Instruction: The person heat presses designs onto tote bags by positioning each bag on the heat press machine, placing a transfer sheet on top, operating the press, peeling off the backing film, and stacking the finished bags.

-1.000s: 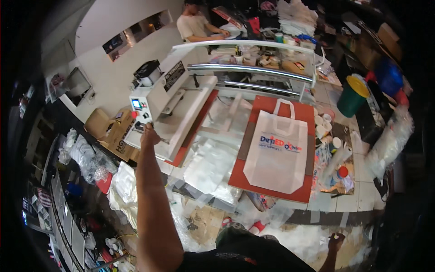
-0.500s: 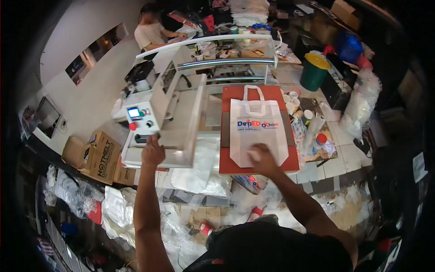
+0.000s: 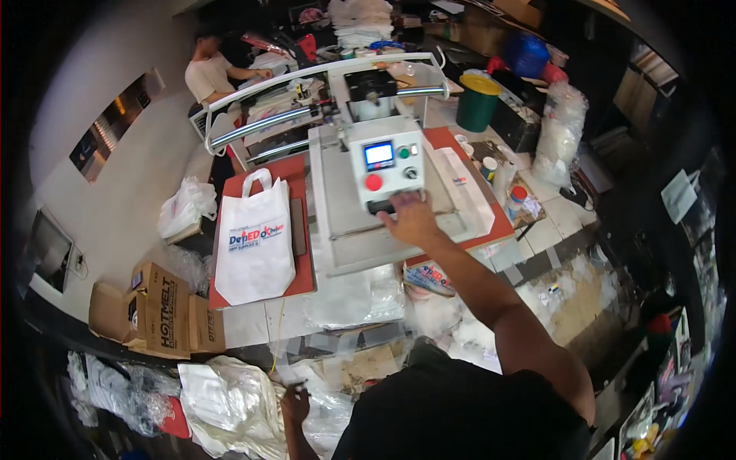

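At the press head [image 3: 391, 184], the right hand [image 3: 412, 218] curls over the front handle [image 3: 379, 207].
Left of the head, a white bag [image 3: 254, 253]; right, a partly hidden second bag [image 3: 471, 193]; below, the half-curled left hand [image 3: 295, 402], contents unclear. A centred, even grip should steer best.

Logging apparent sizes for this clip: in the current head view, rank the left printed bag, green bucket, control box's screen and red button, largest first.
1. Left printed bag
2. Green bucket
3. Screen
4. Red button
The bucket stands farther off; apparent size only.
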`<action>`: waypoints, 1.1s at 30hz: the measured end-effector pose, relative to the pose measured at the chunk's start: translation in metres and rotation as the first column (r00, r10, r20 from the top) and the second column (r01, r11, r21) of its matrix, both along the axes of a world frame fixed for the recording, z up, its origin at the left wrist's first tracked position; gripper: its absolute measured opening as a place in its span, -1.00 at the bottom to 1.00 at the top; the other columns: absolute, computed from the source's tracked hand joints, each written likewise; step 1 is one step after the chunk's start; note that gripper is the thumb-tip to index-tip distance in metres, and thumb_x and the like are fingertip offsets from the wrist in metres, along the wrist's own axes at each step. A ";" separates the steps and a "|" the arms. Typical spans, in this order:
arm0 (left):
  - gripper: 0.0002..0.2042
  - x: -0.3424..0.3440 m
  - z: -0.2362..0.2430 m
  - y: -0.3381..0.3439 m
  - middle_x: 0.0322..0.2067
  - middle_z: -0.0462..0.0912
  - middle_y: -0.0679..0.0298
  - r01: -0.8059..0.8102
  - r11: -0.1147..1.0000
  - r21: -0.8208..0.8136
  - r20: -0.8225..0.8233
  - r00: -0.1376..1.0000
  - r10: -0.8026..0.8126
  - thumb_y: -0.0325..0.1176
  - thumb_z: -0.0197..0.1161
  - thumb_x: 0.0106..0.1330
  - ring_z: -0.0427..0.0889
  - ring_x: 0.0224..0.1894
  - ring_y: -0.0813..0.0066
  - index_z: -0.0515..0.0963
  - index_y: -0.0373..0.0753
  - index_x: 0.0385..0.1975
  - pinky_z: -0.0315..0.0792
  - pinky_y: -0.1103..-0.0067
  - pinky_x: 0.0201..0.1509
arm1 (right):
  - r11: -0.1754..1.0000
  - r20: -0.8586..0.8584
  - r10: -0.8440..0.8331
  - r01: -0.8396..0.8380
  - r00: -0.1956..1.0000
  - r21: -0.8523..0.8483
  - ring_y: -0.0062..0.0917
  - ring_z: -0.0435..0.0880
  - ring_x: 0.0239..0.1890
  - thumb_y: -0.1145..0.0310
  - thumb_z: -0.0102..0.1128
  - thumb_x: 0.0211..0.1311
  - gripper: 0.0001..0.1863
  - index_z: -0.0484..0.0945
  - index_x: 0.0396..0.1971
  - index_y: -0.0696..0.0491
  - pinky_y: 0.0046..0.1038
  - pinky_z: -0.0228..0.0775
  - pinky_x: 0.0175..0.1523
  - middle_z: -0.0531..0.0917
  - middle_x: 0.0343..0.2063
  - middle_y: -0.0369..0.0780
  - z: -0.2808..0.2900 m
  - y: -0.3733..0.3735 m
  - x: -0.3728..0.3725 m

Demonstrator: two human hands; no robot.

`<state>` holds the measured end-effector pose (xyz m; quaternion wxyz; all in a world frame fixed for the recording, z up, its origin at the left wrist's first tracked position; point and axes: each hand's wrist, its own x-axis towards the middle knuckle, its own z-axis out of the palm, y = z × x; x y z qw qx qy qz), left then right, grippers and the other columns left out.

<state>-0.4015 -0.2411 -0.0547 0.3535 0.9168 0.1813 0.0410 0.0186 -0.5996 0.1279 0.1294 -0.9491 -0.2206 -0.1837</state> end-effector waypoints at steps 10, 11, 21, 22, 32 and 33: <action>-0.74 -0.067 -0.108 0.050 -0.42 0.73 0.09 -0.010 0.999 -0.035 -0.353 0.936 -0.003 -0.22 0.25 0.20 0.73 -0.32 0.14 0.66 -0.20 -0.20 0.58 0.33 -0.13 | 0.992 0.003 -0.110 0.110 0.994 0.069 -0.22 0.64 -0.19 0.18 0.34 0.08 -0.77 0.71 -0.24 -0.12 -0.23 0.50 -0.05 0.72 -0.25 -0.27 0.008 -0.115 0.024; -0.75 -0.060 -0.112 0.054 -0.42 0.73 0.10 0.022 0.999 -0.026 -0.356 0.934 -0.029 -0.22 0.26 0.21 0.73 -0.34 0.19 0.65 -0.22 -0.21 0.59 0.36 -0.15 | 0.988 -0.021 -0.090 0.092 0.996 0.125 -0.22 0.64 -0.20 0.23 0.36 0.06 -0.77 0.71 -0.25 -0.09 -0.25 0.50 -0.06 0.73 -0.26 -0.25 0.012 -0.123 0.024; -0.71 0.003 -0.111 0.131 -0.24 0.72 0.05 -0.060 0.997 -0.052 -0.430 0.902 0.032 -0.21 0.24 0.22 0.73 -0.19 0.18 0.64 -0.21 -0.14 0.58 0.39 -0.05 | 0.949 0.382 -0.311 0.261 0.870 0.179 -0.16 0.56 -0.17 0.54 0.23 0.02 -0.78 0.62 -0.28 0.04 -0.19 0.37 0.01 0.63 -0.27 -0.13 0.034 -0.093 -0.010; -0.70 0.002 -0.116 0.140 -0.23 0.72 0.05 -0.067 0.997 -0.050 -0.429 0.903 0.039 -0.22 0.24 0.21 0.73 -0.19 0.18 0.63 -0.22 -0.14 0.58 0.39 -0.05 | 0.924 0.300 -0.334 0.246 0.894 0.294 -0.15 0.55 -0.15 0.58 0.16 0.02 -0.77 0.57 -0.27 0.06 -0.15 0.31 0.05 0.60 -0.27 -0.12 0.027 -0.076 -0.017; -0.64 -0.034 -0.171 0.265 -0.22 0.72 0.05 0.039 0.993 -0.109 -0.458 0.885 -0.085 -0.12 0.22 0.24 0.71 -0.12 0.16 0.61 -0.20 -0.07 0.55 0.36 0.04 | 0.882 -0.074 0.177 -0.125 0.981 0.453 -0.08 0.55 -0.05 0.41 0.28 0.10 -0.71 0.60 -0.15 0.16 -0.20 0.39 0.11 0.62 -0.15 -0.01 -0.076 0.250 0.035; -0.64 -0.038 -0.162 0.278 -0.22 0.72 0.05 0.044 0.992 -0.116 -0.463 0.881 -0.093 -0.12 0.22 0.24 0.71 -0.12 0.16 0.61 -0.20 -0.07 0.55 0.36 0.04 | 0.892 -0.104 0.222 -0.159 0.970 0.423 -0.08 0.53 0.00 0.37 0.27 0.11 -0.66 0.59 -0.11 0.20 -0.19 0.38 0.14 0.61 -0.12 0.04 -0.080 0.278 0.049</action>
